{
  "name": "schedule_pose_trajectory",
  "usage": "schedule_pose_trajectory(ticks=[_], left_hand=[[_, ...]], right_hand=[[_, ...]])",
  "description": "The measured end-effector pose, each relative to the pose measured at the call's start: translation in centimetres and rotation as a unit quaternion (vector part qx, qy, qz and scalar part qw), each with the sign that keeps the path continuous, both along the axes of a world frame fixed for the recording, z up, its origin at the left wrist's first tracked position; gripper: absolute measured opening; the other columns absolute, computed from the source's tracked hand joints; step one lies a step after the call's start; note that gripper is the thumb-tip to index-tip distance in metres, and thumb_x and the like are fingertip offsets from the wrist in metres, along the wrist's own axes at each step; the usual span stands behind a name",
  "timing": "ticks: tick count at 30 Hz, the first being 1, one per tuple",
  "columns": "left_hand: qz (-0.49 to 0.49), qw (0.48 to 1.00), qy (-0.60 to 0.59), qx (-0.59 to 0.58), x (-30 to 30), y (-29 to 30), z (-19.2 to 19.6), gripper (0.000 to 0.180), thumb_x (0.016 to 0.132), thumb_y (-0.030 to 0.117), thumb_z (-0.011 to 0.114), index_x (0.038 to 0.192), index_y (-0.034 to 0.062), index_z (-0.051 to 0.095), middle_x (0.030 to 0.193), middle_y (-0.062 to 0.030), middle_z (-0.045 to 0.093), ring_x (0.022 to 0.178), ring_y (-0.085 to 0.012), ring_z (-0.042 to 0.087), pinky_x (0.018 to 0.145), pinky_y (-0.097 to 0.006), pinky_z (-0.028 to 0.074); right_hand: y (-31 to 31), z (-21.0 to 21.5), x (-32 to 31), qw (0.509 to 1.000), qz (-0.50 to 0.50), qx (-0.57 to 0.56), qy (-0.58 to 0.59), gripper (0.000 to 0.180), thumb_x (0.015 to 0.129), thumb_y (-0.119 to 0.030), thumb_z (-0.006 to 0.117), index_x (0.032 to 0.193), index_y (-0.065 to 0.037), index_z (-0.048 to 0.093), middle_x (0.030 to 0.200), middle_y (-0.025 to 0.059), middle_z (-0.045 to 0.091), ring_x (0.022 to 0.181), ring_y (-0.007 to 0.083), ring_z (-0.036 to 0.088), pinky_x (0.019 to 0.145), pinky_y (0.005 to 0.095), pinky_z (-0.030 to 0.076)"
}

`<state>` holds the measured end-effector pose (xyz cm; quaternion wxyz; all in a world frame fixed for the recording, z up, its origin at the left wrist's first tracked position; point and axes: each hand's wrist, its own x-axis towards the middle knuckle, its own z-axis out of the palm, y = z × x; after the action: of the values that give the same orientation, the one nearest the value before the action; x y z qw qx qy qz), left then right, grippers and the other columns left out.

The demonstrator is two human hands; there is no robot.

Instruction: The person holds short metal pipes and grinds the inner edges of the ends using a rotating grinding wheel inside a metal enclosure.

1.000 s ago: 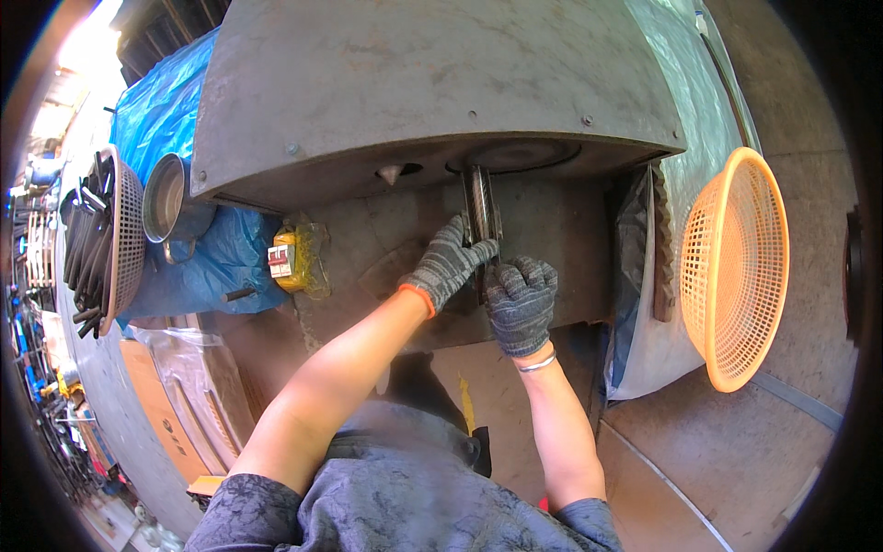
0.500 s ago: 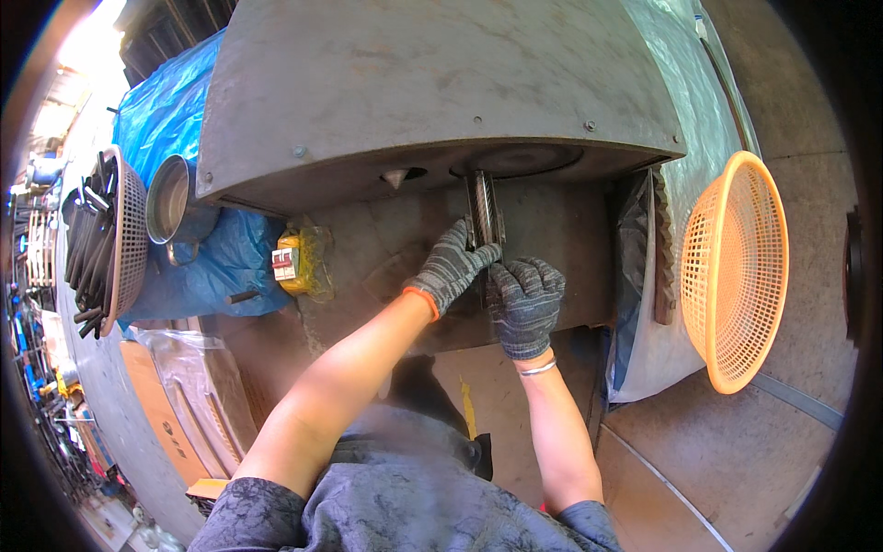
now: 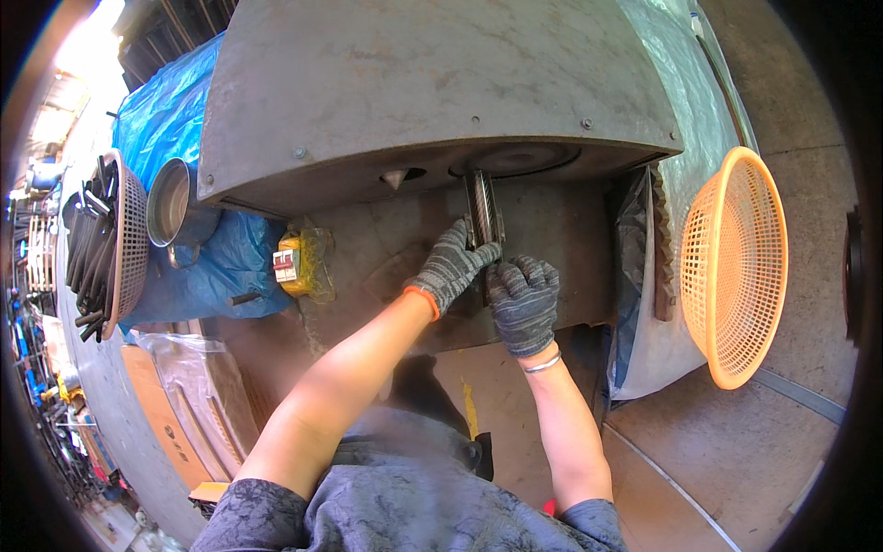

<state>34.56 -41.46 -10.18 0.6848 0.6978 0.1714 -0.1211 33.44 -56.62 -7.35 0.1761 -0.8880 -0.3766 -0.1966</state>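
Both of my hands wear grey knitted gloves. A shiny, dark metal bar (image 3: 480,195) lies lengthwise in a narrow holder with raised sides, its far end at the dark round disc (image 3: 529,158) under the machine's hood. My left hand (image 3: 449,269) grips the bar and holder from the left, thumb across the near part. Just right of it, my right hand (image 3: 525,308) is curled closed at the bar's near end. Its fingers hide whatever they pinch.
A grey metal hood (image 3: 432,78) spans the far side, with a pointed metal cone (image 3: 395,178) below it. Left are a yellow box-shaped switch (image 3: 292,265), a metal pot (image 3: 175,207) and a basket (image 3: 134,241) of dark rods. An orange plastic basket (image 3: 727,267) stands right.
My right hand has turned slightly at the wrist, and its forearm has shifted a little to the right. My left hand keeps its place on the bar and holder.
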Motion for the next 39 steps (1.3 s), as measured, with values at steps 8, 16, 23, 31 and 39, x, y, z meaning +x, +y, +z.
schedule_pose_trajectory(ticks=[8,16,23,31,39], left_hand=[[0.000,0.998,0.048,0.046,-0.6,0.2,4.5,0.061,0.085,0.031,0.069,0.131,-0.0026,0.047,0.127,-0.0208,0.055,0.117,-0.0290,0.052,0.101,-0.036,0.040],[0.102,0.975,0.093,-0.176,-4.7,1.1,5.9,0.046,0.089,0.018,0.066,0.128,0.0000,0.050,0.116,-0.0112,0.060,0.104,-0.0207,0.058,0.093,-0.033,0.048],[0.056,0.983,-0.023,-0.171,-6.1,2.3,9.8,0.033,0.080,0.002,0.072,0.111,0.0026,0.060,0.101,-0.0042,0.066,0.093,-0.0119,0.062,0.086,-0.029,0.051],[0.049,0.991,-0.027,-0.124,-6.5,3.2,9.3,0.035,0.078,0.004,0.076,0.109,0.0014,0.061,0.099,-0.0045,0.068,0.089,-0.0112,0.062,0.083,-0.029,0.052],[-0.003,0.997,-0.016,-0.073,-5.1,2.7,8.7,0.049,0.080,0.015,0.075,0.122,-0.0018,0.056,0.106,-0.0109,0.065,0.097,-0.0160,0.061,0.087,-0.030,0.050]], right_hand=[[-1.7,0.6,-0.9,0.999,-0.004,0.042,-0.011,0.022,0.070,-0.008,0.069,0.091,-0.013,0.065,0.091,0.0058,0.062,0.090,0.0257,0.059,0.075,0.0423,0.045],[-1.6,1.7,-7.4,0.986,-0.024,0.145,0.081,0.030,0.067,-0.003,0.070,0.097,-0.009,0.069,0.097,0.0100,0.066,0.089,0.0299,0.063,0.081,0.0427,0.048],[1.2,3.1,-9.4,0.919,-0.120,0.243,0.285,0.040,0.074,-0.002,0.073,0.112,-0.003,0.062,0.098,0.0113,0.067,0.087,0.0236,0.065,0.080,0.0341,0.052],[3.3,3.8,-9.1,0.835,-0.129,0.333,0.418,0.036,0.078,-0.008,0.076,0.109,-0.003,0.059,0.093,0.0112,0.066,0.085,0.0209,0.066,0.076,0.0325,0.052],[3.3,3.9,-8.1,0.869,-0.171,0.294,0.359,0.023,0.080,-0.005,0.070,0.101,0.000,0.064,0.092,0.0141,0.066,0.084,0.0256,0.064,0.078,0.0358,0.050]])
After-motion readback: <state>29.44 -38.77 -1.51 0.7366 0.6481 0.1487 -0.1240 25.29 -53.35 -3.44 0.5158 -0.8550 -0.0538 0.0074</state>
